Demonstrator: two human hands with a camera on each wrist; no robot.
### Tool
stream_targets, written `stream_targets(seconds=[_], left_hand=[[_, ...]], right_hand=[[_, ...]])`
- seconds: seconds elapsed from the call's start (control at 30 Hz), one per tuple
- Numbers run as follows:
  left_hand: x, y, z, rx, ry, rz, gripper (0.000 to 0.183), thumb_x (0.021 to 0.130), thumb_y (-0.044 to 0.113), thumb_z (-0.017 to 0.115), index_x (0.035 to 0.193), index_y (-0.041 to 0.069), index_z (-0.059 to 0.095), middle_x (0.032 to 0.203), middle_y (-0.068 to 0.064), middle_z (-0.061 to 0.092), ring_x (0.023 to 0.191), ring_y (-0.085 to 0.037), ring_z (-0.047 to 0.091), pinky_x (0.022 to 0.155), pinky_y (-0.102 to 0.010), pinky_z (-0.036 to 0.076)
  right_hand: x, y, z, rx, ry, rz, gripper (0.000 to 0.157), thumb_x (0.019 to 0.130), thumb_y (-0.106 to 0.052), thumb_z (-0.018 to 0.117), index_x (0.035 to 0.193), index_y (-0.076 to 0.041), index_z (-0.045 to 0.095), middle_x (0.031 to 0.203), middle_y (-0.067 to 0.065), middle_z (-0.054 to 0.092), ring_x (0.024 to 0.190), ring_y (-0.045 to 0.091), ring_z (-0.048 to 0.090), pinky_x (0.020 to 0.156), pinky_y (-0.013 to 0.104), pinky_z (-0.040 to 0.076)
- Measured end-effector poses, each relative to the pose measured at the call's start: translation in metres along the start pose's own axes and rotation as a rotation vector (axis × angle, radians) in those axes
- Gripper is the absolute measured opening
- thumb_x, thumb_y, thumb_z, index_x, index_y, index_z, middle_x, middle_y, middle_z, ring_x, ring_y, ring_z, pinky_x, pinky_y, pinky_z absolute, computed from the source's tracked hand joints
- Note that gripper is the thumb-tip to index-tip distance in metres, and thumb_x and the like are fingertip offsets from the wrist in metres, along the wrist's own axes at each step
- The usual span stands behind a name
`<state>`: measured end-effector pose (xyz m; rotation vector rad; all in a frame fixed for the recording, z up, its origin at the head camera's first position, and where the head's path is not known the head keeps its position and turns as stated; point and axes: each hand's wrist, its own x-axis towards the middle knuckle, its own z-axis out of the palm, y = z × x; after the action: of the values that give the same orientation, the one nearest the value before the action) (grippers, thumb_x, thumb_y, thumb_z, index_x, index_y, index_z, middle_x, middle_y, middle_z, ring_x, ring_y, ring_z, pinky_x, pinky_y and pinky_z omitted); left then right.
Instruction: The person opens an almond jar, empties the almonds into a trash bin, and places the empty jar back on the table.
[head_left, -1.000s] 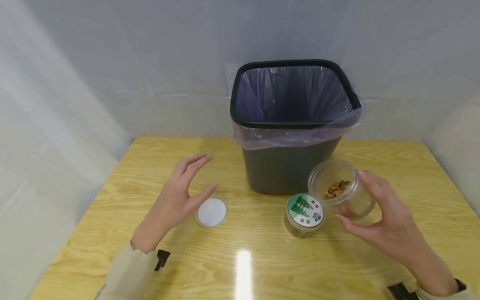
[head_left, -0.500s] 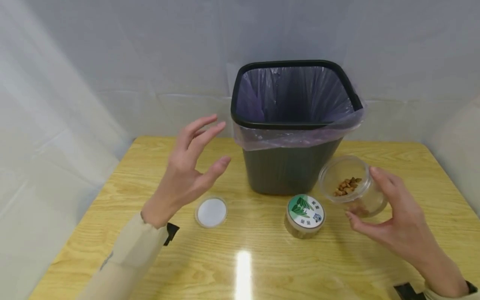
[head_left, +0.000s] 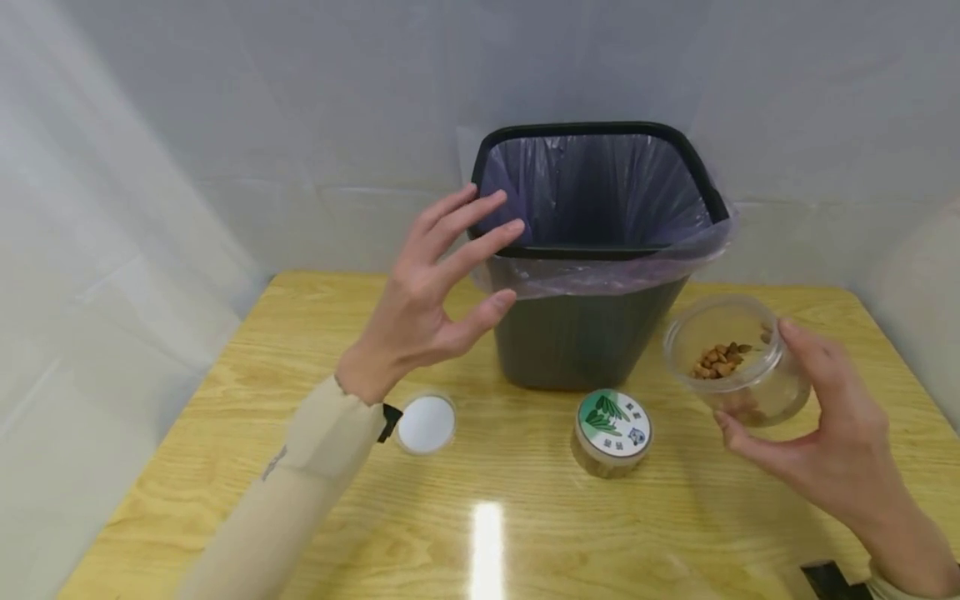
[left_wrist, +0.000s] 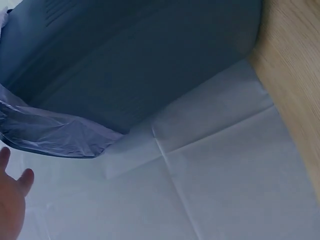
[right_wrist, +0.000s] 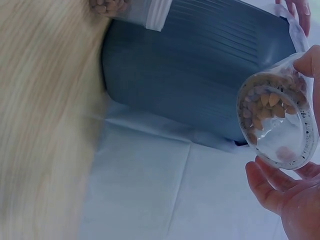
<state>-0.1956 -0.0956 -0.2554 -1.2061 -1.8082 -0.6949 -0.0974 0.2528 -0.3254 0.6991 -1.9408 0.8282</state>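
My right hand (head_left: 843, 425) grips a clear plastic jar (head_left: 783, 387) without a lid, tilted with its mouth towards the bin side. Brown nuts (head_left: 718, 363) lie inside it, gathered at the lower side; in the right wrist view they show through the jar's bottom (right_wrist: 277, 127). Nothing is in my left hand (head_left: 423, 292); its fingers are spread, and the fingertips overlap the left rim of a dark grey trash bin (head_left: 573, 342) in the head view. A purple plastic liner (head_left: 622, 279) covers the bin's inside and folds over its rim.
In front of the bin stands a closed jar (head_left: 609, 442) with a green and white picture lid. A round white lid (head_left: 426, 425) lies on the wooden table (head_left: 360, 517) to its left. Pale sheeting (head_left: 337, 125) hangs behind the table and at its sides.
My left hand has moved up and right, from above the white lid to the bin's left rim. My right hand has carried the jar of nuts to the right, away from the closed jar.
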Motion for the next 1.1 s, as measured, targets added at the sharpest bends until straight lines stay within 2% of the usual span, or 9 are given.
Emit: stream_targets(seconds=[0.2,0.4,0.57,0.77,0.87,1.1], left_hand=[[0.001,-0.005,0.010,0.020,-0.015,0.032,0.048,0.088,0.038,0.057,0.126,0.008,0.061,0.135,-0.014,0.055,0.137,-0.030,0.038,0.116,-0.052,0.021],[0.001,-0.006,0.018,0.030,-0.036,0.042,0.050,0.088,0.042,0.057,0.128,0.013,0.059,0.135,-0.010,0.056,0.134,-0.028,0.041,0.114,-0.055,0.023],[0.000,-0.008,0.019,0.114,-0.071,0.067,0.053,0.085,0.046,0.057,0.129,0.016,0.059,0.129,-0.008,0.059,0.127,-0.029,0.047,0.112,-0.054,0.027],[-0.002,-0.009,0.023,0.179,-0.122,0.060,0.056,0.085,0.048,0.056,0.133,0.021,0.053,0.127,-0.007,0.057,0.121,-0.029,0.047,0.113,-0.053,0.025],[-0.002,-0.010,0.023,0.189,-0.124,0.050,0.056,0.084,0.047,0.055,0.134,0.021,0.053,0.127,-0.007,0.057,0.121,-0.028,0.046,0.113,-0.052,0.024],[-0.003,-0.008,0.023,0.178,-0.102,0.038,0.052,0.084,0.044,0.055,0.131,0.020,0.056,0.119,-0.006,0.060,0.118,-0.028,0.048,0.112,-0.052,0.026]], right_hand=[[0.003,0.004,-0.004,-0.008,0.027,-0.004,0.084,0.075,-0.053,0.067,0.121,0.015,0.049,0.114,0.031,0.058,0.114,0.009,0.052,0.098,0.014,0.038],[0.008,0.004,-0.013,-0.014,-0.011,0.010,0.087,0.079,-0.055,0.064,0.128,0.014,0.043,0.121,0.031,0.055,0.117,0.005,0.051,0.093,0.008,0.037],[0.009,0.011,-0.017,-0.020,0.000,0.024,0.088,0.078,-0.056,0.065,0.131,0.010,0.041,0.120,0.030,0.055,0.118,0.007,0.052,0.092,0.007,0.037],[0.006,0.024,-0.021,-0.019,0.004,0.039,0.089,0.076,-0.055,0.067,0.132,0.009,0.039,0.121,0.031,0.054,0.118,0.014,0.054,0.092,0.007,0.039],[0.008,0.026,-0.020,-0.038,0.006,0.038,0.088,0.077,-0.055,0.065,0.132,0.008,0.039,0.123,0.030,0.053,0.119,0.014,0.054,0.093,0.007,0.038],[0.012,0.025,-0.017,-0.042,0.075,0.075,0.086,0.074,-0.056,0.067,0.126,0.009,0.042,0.124,0.028,0.054,0.117,0.011,0.055,0.094,0.008,0.039]])
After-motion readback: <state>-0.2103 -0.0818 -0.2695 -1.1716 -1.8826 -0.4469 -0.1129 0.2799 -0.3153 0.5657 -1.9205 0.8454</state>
